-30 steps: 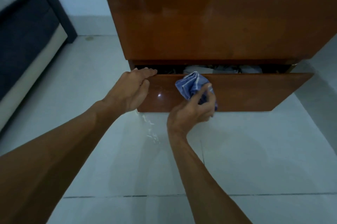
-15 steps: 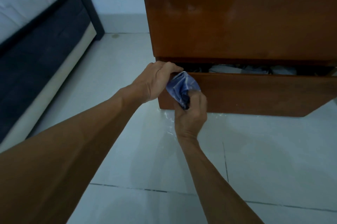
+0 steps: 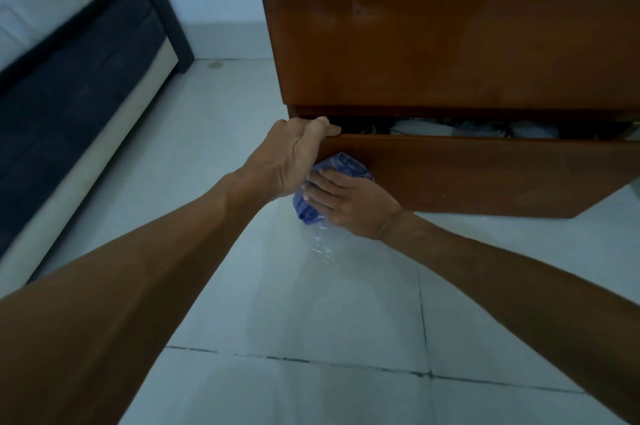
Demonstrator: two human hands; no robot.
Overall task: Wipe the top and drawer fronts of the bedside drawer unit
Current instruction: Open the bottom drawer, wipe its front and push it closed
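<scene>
The drawer front runs left to right, and nearly all of its length lies to the right of both hands, which sit at its left end. The left hand curls over the top edge at the left corner. Just below it, the right hand presses a bunched blue cloth against the wood with flat fingers. The front is glossy brown and stands slightly out from the drawer unit, low over the floor.
</scene>
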